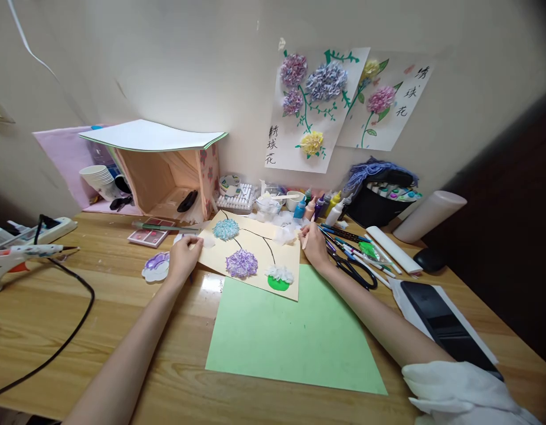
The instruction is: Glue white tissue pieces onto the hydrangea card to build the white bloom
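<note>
A cream sheet of paper (pixel 259 236) is between my hands, at a slant, its lower part over a green sheet (pixel 294 336). It carries a blue tissue flower (pixel 225 229), a purple tissue flower (pixel 241 262), and a white one (pixel 280 274) above a patch of green paint (pixel 278 284), joined by dark stem lines. My left hand (pixel 185 258) is closed, pinching the sheet's left edge. At the right edge my right hand (pixel 314 243) is closed on the sheet too, its fingertips partly hidden. White tissue (pixel 285 235) lies by the sheet's top right corner.
Paint bottles (pixel 319 206), a box of white sticks (pixel 236 198) and a cardboard box (pixel 162 177) stand at the back. Black scissors (pixel 355 268), pens and a phone-like black object (pixel 441 321) lie right. A palette (pixel 156 267) and glue gun (pixel 11 260) are left.
</note>
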`<state>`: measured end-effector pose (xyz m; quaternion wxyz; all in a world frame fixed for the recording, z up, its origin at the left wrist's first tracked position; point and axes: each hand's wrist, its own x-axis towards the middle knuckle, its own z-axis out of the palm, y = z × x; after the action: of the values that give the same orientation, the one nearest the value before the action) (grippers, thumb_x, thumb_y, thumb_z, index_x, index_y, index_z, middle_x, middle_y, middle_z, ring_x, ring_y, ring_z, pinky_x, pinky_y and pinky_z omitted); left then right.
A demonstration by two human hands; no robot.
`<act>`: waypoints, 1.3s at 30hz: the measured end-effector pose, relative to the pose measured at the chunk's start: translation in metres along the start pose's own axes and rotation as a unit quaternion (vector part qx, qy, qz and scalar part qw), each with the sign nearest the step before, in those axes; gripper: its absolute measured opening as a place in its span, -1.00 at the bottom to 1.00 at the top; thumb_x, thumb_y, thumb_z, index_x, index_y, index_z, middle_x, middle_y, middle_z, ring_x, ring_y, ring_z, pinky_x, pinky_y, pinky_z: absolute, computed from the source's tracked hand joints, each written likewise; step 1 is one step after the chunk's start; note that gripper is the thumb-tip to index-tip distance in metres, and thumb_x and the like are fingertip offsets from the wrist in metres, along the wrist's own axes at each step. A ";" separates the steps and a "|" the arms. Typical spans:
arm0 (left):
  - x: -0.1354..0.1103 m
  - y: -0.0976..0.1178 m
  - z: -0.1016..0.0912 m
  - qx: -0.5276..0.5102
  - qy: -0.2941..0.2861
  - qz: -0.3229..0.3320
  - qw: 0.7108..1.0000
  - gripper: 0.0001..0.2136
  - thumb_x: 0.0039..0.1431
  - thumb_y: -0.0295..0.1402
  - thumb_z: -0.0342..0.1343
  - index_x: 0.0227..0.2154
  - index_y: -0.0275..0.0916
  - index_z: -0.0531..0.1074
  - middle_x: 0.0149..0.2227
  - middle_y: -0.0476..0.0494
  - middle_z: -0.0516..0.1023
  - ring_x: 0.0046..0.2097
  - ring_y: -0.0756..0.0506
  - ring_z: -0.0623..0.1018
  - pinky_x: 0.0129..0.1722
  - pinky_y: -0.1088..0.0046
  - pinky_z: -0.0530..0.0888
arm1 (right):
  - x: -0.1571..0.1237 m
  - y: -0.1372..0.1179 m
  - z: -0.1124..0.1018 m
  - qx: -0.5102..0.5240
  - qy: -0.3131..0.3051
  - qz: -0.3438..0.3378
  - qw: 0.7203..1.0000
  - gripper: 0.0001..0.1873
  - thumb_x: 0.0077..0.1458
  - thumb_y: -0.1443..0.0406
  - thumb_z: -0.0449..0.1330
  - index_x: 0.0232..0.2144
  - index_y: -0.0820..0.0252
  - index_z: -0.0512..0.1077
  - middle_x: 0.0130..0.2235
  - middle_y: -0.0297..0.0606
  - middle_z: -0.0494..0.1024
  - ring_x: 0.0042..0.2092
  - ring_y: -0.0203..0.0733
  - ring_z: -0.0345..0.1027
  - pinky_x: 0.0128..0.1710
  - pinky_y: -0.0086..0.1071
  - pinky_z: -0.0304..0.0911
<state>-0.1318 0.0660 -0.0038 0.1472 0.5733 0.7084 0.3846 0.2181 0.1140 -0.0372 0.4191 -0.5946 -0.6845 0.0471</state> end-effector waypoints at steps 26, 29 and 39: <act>-0.115 0.097 0.079 -0.073 -0.205 0.132 0.967 -0.84 0.17 -0.31 -0.03 -0.42 -0.23 0.39 -0.44 -0.04 0.44 -0.41 -0.01 0.39 -0.41 0.45 0.29 | -0.098 -0.031 -0.057 0.290 -0.024 -0.264 0.920 -0.62 0.22 0.22 -0.19 -0.47 0.08 0.36 -0.54 -0.26 0.40 -0.48 -0.18 0.30 -0.49 -0.27 0.20; -0.115 0.099 0.080 -0.048 -0.193 0.164 0.966 -0.86 0.19 -0.33 -0.04 -0.41 -0.23 0.37 -0.43 -0.04 0.42 -0.38 -0.02 0.38 -0.39 0.44 0.29 | -0.095 -0.035 -0.057 0.265 -0.083 -0.305 0.911 -0.58 0.24 0.23 -0.24 -0.49 0.08 0.33 -0.56 -0.28 0.39 -0.49 -0.20 0.28 -0.49 -0.29 0.20; -0.110 0.099 0.084 -0.039 -0.184 0.168 0.968 -0.87 0.19 -0.32 -0.03 -0.40 -0.23 0.36 -0.43 -0.02 0.43 -0.40 0.00 0.38 -0.41 0.48 0.28 | -0.089 -0.042 -0.054 0.208 -0.159 -0.290 0.921 -0.64 0.25 0.30 -0.23 -0.48 0.14 0.27 -0.53 -0.24 0.38 -0.45 -0.22 0.20 -0.42 -0.32 0.16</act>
<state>0.0247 -0.0001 -0.0141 0.2304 0.7384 0.5474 0.3194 0.2146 0.0027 -0.0244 0.4141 -0.2548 -0.8593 0.1586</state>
